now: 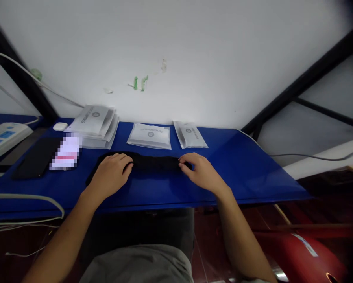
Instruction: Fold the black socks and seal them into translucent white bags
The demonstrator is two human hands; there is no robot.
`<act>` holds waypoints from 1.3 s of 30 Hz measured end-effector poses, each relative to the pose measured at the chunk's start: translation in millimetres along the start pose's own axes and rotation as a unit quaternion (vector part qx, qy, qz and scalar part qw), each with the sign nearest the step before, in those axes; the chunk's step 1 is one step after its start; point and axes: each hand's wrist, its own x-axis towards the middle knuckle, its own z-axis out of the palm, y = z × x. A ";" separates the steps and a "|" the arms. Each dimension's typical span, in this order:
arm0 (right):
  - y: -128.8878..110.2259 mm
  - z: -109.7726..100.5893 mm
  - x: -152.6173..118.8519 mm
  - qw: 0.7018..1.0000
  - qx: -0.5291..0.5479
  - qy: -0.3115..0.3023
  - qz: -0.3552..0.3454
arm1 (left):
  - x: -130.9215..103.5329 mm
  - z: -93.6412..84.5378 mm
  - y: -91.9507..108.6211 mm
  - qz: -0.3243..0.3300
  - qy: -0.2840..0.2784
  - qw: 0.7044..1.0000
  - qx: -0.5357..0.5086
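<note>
A long, narrow black cloth piece (157,162) lies flat across the blue tabletop, its exact kind unclear. My left hand (115,169) rests over its wider left part, fingers curled down and thumb pressing on the fabric. At the other end, my right hand (198,168) pinches the narrow tip between thumb and fingers. Part of the cloth is hidden beneath the left hand and comes out on that hand's left side. Just behind the cloth lie a white printed pouch (149,136) and a second pouch (190,134) to its right.
A stack of similar pouches (93,122) stands at the back left beside a small white case (60,126). Nearer are a phone with a lit screen (65,153) and a dark phone (36,159). A power strip (8,137) and white cables occupy the left edge. A white wall closes the back.
</note>
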 end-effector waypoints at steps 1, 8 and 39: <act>-0.6 -0.2 -0.5 1.000 0.003 -0.016 -0.005 | -0.7 -1.9 -0.2 0.000 -0.018 1.000 -0.009; 9.0 11.4 3.2 0.996 -0.083 -0.012 0.020 | 6.9 6.0 -15.0 -0.037 -0.006 0.999 0.006; -1.2 27.4 -8.1 0.998 0.015 -0.063 -0.016 | -10.9 13.1 7.8 -0.055 -0.100 0.993 0.013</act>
